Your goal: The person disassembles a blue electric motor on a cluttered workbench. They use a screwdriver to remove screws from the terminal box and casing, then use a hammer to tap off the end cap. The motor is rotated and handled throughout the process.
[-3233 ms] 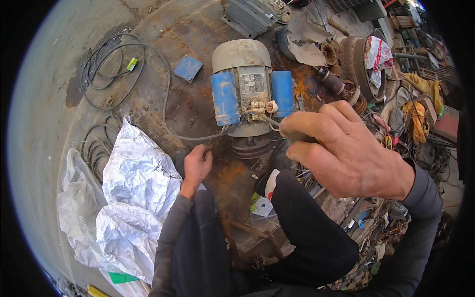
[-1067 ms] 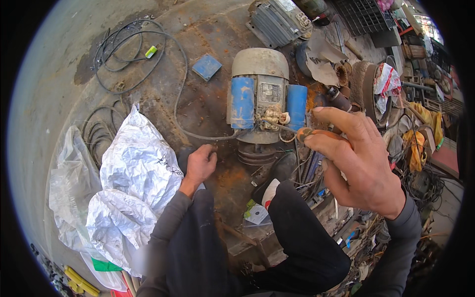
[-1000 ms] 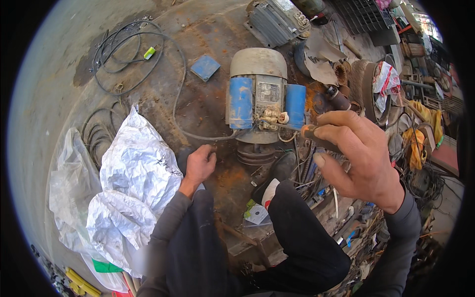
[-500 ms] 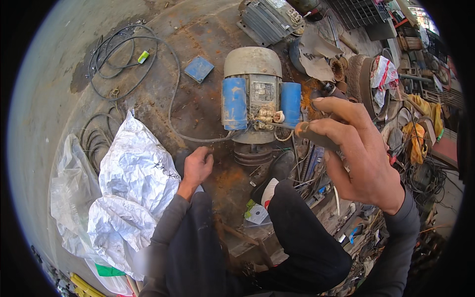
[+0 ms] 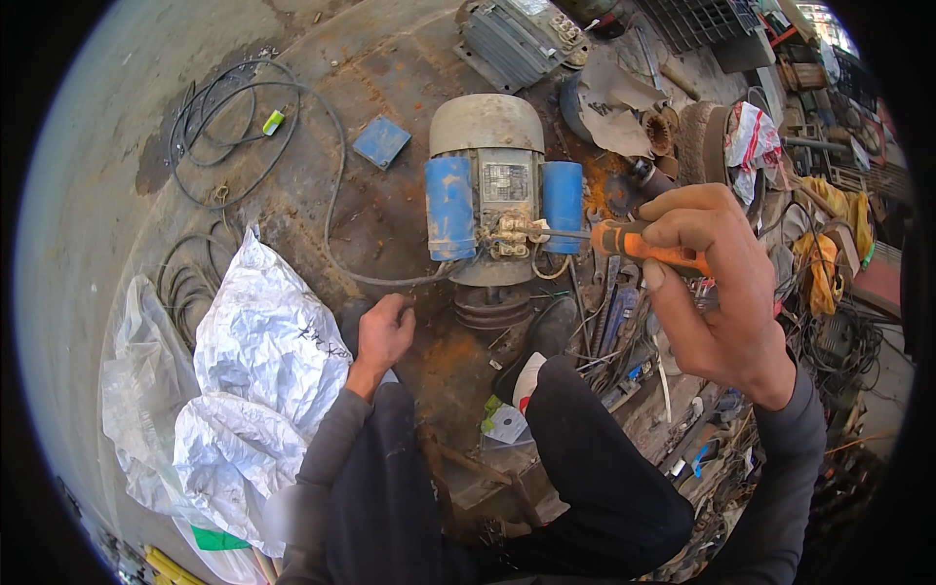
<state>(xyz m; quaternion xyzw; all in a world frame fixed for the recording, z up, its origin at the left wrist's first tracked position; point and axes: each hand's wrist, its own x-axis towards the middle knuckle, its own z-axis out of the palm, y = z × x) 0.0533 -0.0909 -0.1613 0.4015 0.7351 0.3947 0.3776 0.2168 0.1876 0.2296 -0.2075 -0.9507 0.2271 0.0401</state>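
Observation:
An upright electric motor (image 5: 492, 127) with two blue cylinders (image 5: 448, 205) on its sides has an exposed terminal block (image 5: 510, 234) and a pulley (image 5: 490, 308) below. My right hand (image 5: 717, 283) is closed on an orange-handled screwdriver (image 5: 624, 239), its shaft lying horizontally with the tip at the terminal block. My left hand (image 5: 383, 336) rests by my left leg, fingers curled; whatever they hold, if anything, is hidden. A grey cable (image 5: 390, 279) runs from the motor past my left hand.
A blue square plate (image 5: 380, 141), coiled cable (image 5: 224, 136) and crumpled white sacks (image 5: 253, 331) lie at left. A second motor (image 5: 502, 49) stands behind. Rusty parts (image 5: 702, 146), tools (image 5: 609, 312), tangled wires (image 5: 838, 351) and yellow cloth (image 5: 819, 278) crowd the right. My knees are below.
My right hand, earlier hiding most of the screwdriver, has turned, showing the orange handle and shaft. Over the last second the motor has shifted leftward in view. My left hand stays curled.

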